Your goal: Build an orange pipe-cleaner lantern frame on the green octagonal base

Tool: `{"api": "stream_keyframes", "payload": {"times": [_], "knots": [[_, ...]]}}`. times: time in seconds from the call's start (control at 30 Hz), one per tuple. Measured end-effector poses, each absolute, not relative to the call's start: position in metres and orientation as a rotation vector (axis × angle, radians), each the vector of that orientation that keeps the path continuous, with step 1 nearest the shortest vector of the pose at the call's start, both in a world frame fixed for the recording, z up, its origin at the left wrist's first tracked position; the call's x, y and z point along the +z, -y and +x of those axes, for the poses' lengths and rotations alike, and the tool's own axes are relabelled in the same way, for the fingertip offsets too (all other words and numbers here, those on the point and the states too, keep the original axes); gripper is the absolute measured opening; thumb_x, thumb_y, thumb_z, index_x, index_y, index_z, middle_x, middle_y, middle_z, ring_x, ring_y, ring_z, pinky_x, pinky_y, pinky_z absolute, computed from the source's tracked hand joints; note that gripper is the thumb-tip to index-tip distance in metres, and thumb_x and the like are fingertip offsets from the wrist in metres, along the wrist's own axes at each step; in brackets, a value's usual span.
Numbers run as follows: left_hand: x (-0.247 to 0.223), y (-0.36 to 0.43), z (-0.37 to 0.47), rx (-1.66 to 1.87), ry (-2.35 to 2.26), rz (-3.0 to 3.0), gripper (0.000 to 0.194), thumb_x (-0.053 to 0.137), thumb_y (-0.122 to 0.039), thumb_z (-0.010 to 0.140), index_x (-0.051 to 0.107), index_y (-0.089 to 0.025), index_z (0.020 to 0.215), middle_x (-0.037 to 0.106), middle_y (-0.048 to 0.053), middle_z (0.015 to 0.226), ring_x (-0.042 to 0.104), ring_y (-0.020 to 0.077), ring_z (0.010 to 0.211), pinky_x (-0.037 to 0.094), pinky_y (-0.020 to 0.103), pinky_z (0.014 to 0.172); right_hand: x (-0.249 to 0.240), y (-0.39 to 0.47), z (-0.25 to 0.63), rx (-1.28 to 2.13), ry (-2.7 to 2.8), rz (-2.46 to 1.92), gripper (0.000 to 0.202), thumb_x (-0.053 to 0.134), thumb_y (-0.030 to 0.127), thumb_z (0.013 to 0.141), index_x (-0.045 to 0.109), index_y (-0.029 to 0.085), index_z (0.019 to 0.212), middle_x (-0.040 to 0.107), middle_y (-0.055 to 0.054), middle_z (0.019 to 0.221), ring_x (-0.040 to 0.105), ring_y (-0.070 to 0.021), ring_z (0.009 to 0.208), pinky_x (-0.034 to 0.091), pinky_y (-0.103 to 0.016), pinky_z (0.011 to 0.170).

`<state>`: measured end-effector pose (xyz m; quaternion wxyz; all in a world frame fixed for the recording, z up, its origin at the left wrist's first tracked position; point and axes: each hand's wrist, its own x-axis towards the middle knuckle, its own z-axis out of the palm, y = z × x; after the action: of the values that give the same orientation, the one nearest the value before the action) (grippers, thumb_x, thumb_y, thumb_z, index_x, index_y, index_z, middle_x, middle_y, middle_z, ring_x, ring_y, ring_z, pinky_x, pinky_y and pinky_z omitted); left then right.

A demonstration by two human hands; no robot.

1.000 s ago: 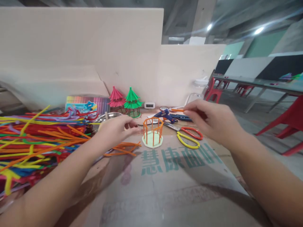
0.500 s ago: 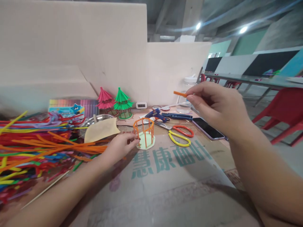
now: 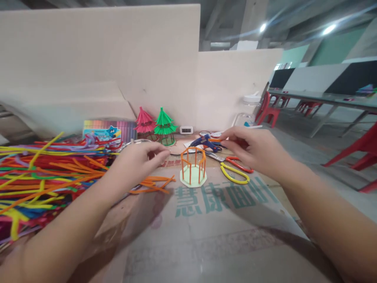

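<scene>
Cage [image 3: 190,169]: orange, eight-sided look, open-walled, upright on a pale green base [image 3: 196,180]; stands on the printed board [image 3: 188,243] between the hands.
Right hand [image 3: 251,147]: thumb and fingertips pinched on a short orange strip [image 3: 216,140].
Left hand [image 3: 140,157]: loosely curled, beside the cage; any grip cannot be told.
Hidden: most of the bowl [image 3: 141,140]; the strip's held end.

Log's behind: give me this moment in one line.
left hand: loosely curled; right hand: pinching orange strip; orange frame: upright on green base, between hands; scissors: right of frame
</scene>
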<state>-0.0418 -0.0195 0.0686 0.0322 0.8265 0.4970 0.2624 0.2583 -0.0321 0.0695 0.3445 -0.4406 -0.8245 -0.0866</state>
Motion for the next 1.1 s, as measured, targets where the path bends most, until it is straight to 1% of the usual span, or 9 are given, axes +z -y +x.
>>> {"api": "stream_keyframes", "payload": {"times": [0.1, 0.23, 0.4, 0.53, 0.63, 0.73, 0.9, 1.0, 1.1], "knots": [[0.076, 0.029, -0.039, 0.98, -1.521, 2.478, 0.033, 0.054, -0.045, 0.092, 0.076, -0.021, 0.097, 0.076, 0.003, 0.089, 0.064, 0.0167, 0.071, 0.042, 0.025, 0.06, 0.058, 0.029, 0.249, -0.232, 2.221, -1.112, 0.016, 0.054, 0.028, 0.095, 0.068, 0.022, 0.095, 0.073, -0.002, 0.081, 0.064, -0.0165, 0.067, 0.041, -0.027, 0.06], [0.066, 0.035, -0.022, 1.001, -1.261, 2.636, 0.028, 0.053, -0.037, 0.095, 0.075, -0.022, 0.105, 0.076, 0.002, 0.089, 0.063, 0.0151, 0.072, 0.043, 0.024, 0.062, 0.045, 0.028, 0.235, -0.297, 2.298, -0.997, 0.018, 0.051, 0.025, 0.097, 0.068, 0.021, 0.099, 0.076, -0.004, 0.091, 0.068, -0.0188, 0.079, 0.044, -0.029, 0.068], [0.065, 0.025, 0.0, 0.956, -1.051, 2.658, 0.018, 0.06, -0.025, 0.092, 0.077, -0.021, 0.096, 0.077, 0.0, 0.084, 0.065, 0.0129, 0.073, 0.043, 0.021, 0.063, 0.038, 0.028, 0.229, -0.332, 2.315, -0.971, 0.02, 0.05, 0.024, 0.098, 0.068, 0.02, 0.105, 0.076, -0.004, 0.095, 0.069, -0.0183, 0.081, 0.043, -0.028, 0.068], [0.069, 0.016, 0.01, 0.763, -1.054, 2.588, 0.011, 0.066, -0.025, 0.089, 0.076, -0.023, 0.09, 0.076, -0.003, 0.081, 0.065, 0.0118, 0.07, 0.043, 0.02, 0.061, 0.039, 0.025, 0.234, -0.284, 2.255, -1.014, 0.015, 0.054, 0.024, 0.096, 0.068, 0.02, 0.101, 0.074, -0.002, 0.087, 0.063, -0.0149, 0.067, 0.038, -0.026, 0.06], [0.066, 0.014, 0.011, 0.888, -1.157, 2.627, 0.012, 0.065, -0.028, 0.089, 0.073, -0.021, 0.093, 0.073, -0.001, 0.082, 0.063, 0.0134, 0.071, 0.044, 0.023, 0.063, 0.039, 0.022, 0.235, -0.218, 2.256, -1.017, 0.015, 0.054, 0.024, 0.095, 0.067, 0.019, 0.1, 0.073, -0.002, 0.085, 0.06, -0.0141, 0.065, 0.037, -0.025, 0.059], [0.061, 0.015, 0.007, 0.972, -1.206, 2.635, 0.019, 0.062, -0.031, 0.09, 0.07, -0.02, 0.103, 0.072, 0.002, 0.089, 0.062, 0.0158, 0.076, 0.046, 0.025, 0.067, 0.037, 0.021, 0.232, -0.151, 2.277, -1.025, 0.016, 0.051, 0.024, 0.096, 0.066, 0.019, 0.099, 0.072, -0.003, 0.085, 0.061, -0.0151, 0.067, 0.038, -0.026, 0.061], [0.056, 0.013, 0.002, 0.819, -1.114, 2.693, 0.019, 0.056, -0.029, 0.093, 0.07, -0.02, 0.084, 0.07, 0.002, 0.086, 0.061, 0.0157, 0.076, 0.045, 0.026, 0.07, 0.031, 0.022, 0.226, -0.095, 2.297, -0.977, 0.015, 0.051, 0.023, 0.096, 0.065, 0.02, 0.098, 0.073, -0.003, 0.088, 0.064, -0.0166, 0.074, 0.041, -0.027, 0.067], [0.052, 0.011, 0.0, 0.827, -1.105, 2.727, 0.018, 0.056, -0.028, 0.092, 0.07, -0.019, 0.083, 0.069, 0.001, 0.084, 0.06, 0.0147, 0.073, 0.044, 0.026, 0.069, 0.028, 0.022, 0.224, -0.091, 2.298, -0.921, 0.016, 0.049, 0.022, 0.097, 0.065, 0.02, 0.097, 0.073, -0.005, 0.091, 0.065, -0.018, 0.081, 0.043, -0.028, 0.07], [0.047, 0.008, -0.002, 0.869, -1.109, 2.799, 0.017, 0.057, -0.027, 0.092, 0.071, -0.02, 0.085, 0.068, 0.001, 0.084, 0.06, 0.0158, 0.077, 0.045, 0.027, 0.073, 0.027, 0.022, 0.224, -0.121, 2.311, -0.908, 0.019, 0.046, 0.021, 0.098, 0.065, 0.02, 0.099, 0.073, -0.007, 0.095, 0.065, -0.0194, 0.087, 0.044, -0.029, 0.074]]}}
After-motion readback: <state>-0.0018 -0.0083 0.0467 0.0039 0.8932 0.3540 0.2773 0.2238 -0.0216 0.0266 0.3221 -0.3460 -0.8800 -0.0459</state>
